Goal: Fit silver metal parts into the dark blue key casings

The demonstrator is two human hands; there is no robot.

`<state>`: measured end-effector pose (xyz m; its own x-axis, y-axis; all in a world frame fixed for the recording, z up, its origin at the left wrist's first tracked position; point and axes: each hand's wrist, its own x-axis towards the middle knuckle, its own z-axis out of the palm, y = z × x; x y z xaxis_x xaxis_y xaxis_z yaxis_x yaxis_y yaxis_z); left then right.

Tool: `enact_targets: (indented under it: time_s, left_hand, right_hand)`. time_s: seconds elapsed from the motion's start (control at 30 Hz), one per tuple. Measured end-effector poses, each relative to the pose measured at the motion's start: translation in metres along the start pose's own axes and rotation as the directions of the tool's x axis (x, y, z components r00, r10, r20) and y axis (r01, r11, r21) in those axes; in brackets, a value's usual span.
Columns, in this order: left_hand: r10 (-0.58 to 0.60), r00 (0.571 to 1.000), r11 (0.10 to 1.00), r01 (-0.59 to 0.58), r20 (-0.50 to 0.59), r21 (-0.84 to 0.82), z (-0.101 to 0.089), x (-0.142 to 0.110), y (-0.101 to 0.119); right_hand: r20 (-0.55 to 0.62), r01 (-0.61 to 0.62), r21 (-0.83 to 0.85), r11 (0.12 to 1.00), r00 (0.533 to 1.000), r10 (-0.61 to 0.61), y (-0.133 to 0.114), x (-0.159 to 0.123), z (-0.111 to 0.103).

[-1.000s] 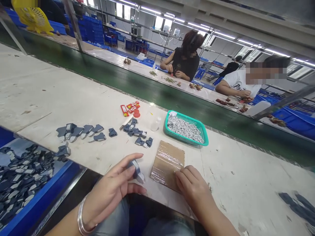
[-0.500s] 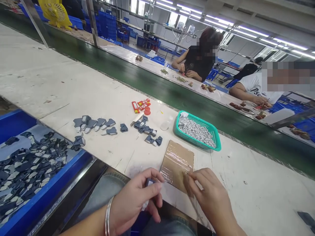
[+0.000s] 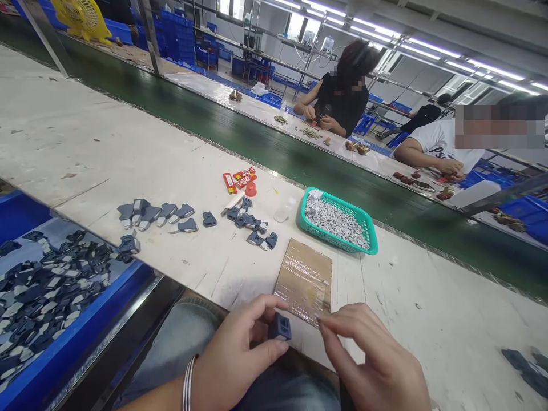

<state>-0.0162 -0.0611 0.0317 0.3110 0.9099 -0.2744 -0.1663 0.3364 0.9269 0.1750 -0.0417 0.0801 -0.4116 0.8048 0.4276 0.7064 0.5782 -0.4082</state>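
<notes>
My left hand (image 3: pixel 237 359) pinches a dark blue-grey plastic part (image 3: pixel 279 327) between thumb and fingertips, just off the bench's near edge. My right hand (image 3: pixel 370 359) rests at the lower corner of a cardboard square covered in clear tape (image 3: pixel 305 281), its fingertips touching the card with nothing visible between them. Beyond the card stands a teal plastic basket (image 3: pixel 338 220) full of small grey-white pieces. Several dark blue-grey parts (image 3: pixel 184 220) lie in loose rows on the white bench (image 3: pixel 128 154), out of reach of both hands' fingertips.
A blue tray (image 3: pixel 68 297) heaped with similar parts sits at my left. Red packets (image 3: pixel 240 180), a red cap (image 3: pixel 250 189) and a small clear cup (image 3: pixel 281 214) stand on the bench. A green conveyor (image 3: pixel 274 162) separates me from co-workers opposite.
My left hand has turned, and the dark part now shows clearly at its fingertips. My right hand has shifted to the card's lower corner. The view has tilted slightly.
</notes>
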Motion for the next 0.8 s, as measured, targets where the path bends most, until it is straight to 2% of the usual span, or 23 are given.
enact_targets:
  time_s: [0.1, 0.3, 0.47, 0.63, 0.73, 0.8]
  left_hand:
    - [0.006, 1.000, 0.999, -0.007, 0.013, 0.042, 0.003, -0.003, 0.006]
    - [0.022, 1.000, 0.980, -0.018, -0.017, 0.199, 0.001, -0.009, 0.010]
    - [0.039, 0.997, 0.946, -0.017, -0.061, 0.324, 0.001, -0.011, 0.011]
    - [0.043, 0.991, 0.910, 0.013, -0.125, 0.415, 0.003, -0.014, 0.017]
    - [0.132, 0.983, 0.849, -0.046, -0.127, 0.526, 0.005, -0.015, 0.016]
    - [0.237, 0.967, 0.752, -0.117, -0.099, 0.648, 0.001, -0.013, 0.014]
  right_hand:
    - [0.024, 0.116, 0.044, 0.992, 0.993, -0.118, -0.016, 0.001, -0.001]
    - [-0.026, 0.227, 0.042, 0.973, 0.974, -0.226, -0.032, 0.005, 0.005]
    - [-0.025, 0.309, -0.102, 0.946, 0.949, -0.313, -0.034, 0.003, 0.009]
    - [0.020, 0.426, -0.304, 0.852, 0.897, -0.442, -0.038, -0.006, 0.016]
    - [0.045, 0.416, -0.343, 0.842, 0.903, -0.428, -0.041, -0.008, 0.025]
    - [0.030, 0.401, -0.311, 0.862, 0.911, -0.412, -0.039, -0.009, 0.031]
